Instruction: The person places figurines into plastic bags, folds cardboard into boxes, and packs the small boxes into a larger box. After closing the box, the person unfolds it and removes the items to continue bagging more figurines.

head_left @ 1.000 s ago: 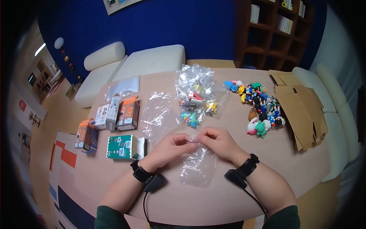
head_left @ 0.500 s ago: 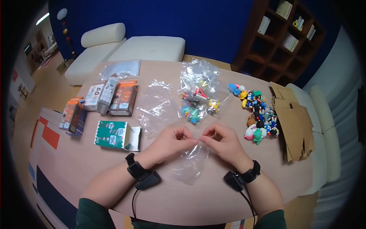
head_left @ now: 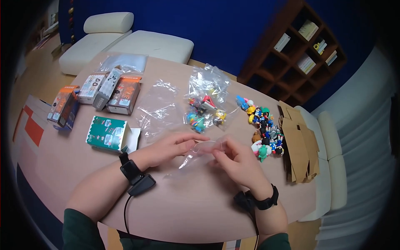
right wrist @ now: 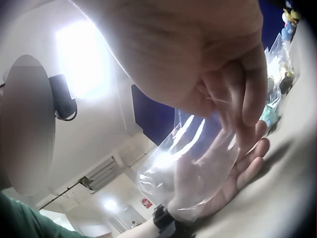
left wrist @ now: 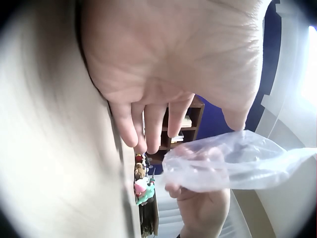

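A small clear plastic bag (head_left: 188, 161) hangs above the table between the two hands. My right hand (head_left: 241, 164) pinches its rim between thumb and curled fingers. My left hand (head_left: 166, 148) is beside the bag with its fingers straight; in the left wrist view its thumb tip meets the edge of the bag (left wrist: 252, 166). Through the bag (right wrist: 198, 173) in the right wrist view part of the left hand shows, and nothing else is seen inside. Just beyond the hands lies a teal toy figure (head_left: 196, 122), by a larger clear bag (head_left: 204, 81) with several small figures around it.
Another clear bag (head_left: 157, 109) lies flat left of centre. A green box (head_left: 106, 135) with an open flap and several orange and white boxes (head_left: 125, 93) stand at the left. Many toy figures (head_left: 264, 129) lie in a pile at the right, next to flattened cardboard (head_left: 300, 146).
Before, both hands pinched the bag's top as it lay downward over the table. Now the left fingers have straightened, and the bag is tilted leftward in the right hand. The head view has turned right.
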The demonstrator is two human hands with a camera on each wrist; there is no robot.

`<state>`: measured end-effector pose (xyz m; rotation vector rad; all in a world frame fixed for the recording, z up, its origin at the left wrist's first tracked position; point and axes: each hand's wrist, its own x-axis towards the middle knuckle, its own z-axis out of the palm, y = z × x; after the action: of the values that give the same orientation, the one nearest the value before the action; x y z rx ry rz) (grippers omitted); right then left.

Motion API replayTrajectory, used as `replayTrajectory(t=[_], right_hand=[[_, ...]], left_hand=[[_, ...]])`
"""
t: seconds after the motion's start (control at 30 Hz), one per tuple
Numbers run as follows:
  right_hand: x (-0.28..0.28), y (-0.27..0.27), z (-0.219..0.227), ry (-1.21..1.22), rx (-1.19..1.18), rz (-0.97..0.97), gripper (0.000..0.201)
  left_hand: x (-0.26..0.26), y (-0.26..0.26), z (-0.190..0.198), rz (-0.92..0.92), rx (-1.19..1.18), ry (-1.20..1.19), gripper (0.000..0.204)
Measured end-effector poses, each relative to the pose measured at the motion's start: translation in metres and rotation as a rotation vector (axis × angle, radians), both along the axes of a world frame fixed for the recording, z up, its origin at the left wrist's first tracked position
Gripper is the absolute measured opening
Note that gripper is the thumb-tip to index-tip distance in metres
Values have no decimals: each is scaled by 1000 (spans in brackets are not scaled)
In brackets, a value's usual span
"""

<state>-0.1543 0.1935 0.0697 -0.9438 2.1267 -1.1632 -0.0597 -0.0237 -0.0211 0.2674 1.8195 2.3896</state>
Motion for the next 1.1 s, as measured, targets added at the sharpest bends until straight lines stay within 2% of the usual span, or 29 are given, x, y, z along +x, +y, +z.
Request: replayTrajectory(t=[0.03,0.07,0.13,0.17,0.23,0.27,0.33,0.4,0.43,0.53,0.6,0.67,0.7,0.8,0.87,0.9,0.97,1.0,1.03,1.1], right_hand=[[0,0,0,-113,-163,-6,15],[0,1,4,-109,-163,-2,15],[0,7,16,204,-133,276,34],[-3,9,17,206,-130,281,34],[-6,14,15,531,-83,521,45],[-3,16,16,532,-79,522,45],[4,18,21,479,159,613,48],[7,17,18,503,203,635,48],[9,17,17,528,244,662,47],[16,19,20,511,257,553,50],[21,18,25,496,259,516,52],[23,17,29,485,490,442,58],[24,16,27,485,490,443,58],[22,16,17,511,434,485,61],[16,19,7,530,202,519,63],[13,20,11,531,202,519,63],[-1,22,27,312,136,419,53],[-8,24,33,212,93,303,48],[-17,25,34,215,94,309,48],[-39,29,26,541,100,-32,47]], left_hand=[[1,-1,1,5,1,4,62],[1,-2,2,5,-48,48,62],[1,-3,2,11,-96,95,63],[0,-4,0,6,-80,104,61],[0,-4,1,2,-62,115,60],[0,-4,4,-62,-59,68,58],[1,0,11,-132,-53,23,57],[2,5,14,-216,-259,-27,64],[1,6,12,-224,-254,-27,64],[0,7,10,-177,-327,-39,66],[4,8,20,-124,-157,27,61],[5,10,19,-108,-207,36,62],[5,10,19,-102,-262,55,62],[3,12,19,-90,-355,98,60],[2,12,17,-88,-323,65,57],[2,12,15,-85,-290,31,54],[0,9,9,-61,-264,-7,50],[0,7,7,-37,-239,-43,46],[1,6,9,-31,-238,-41,46],[2,6,12,-4,-151,-46,41]])
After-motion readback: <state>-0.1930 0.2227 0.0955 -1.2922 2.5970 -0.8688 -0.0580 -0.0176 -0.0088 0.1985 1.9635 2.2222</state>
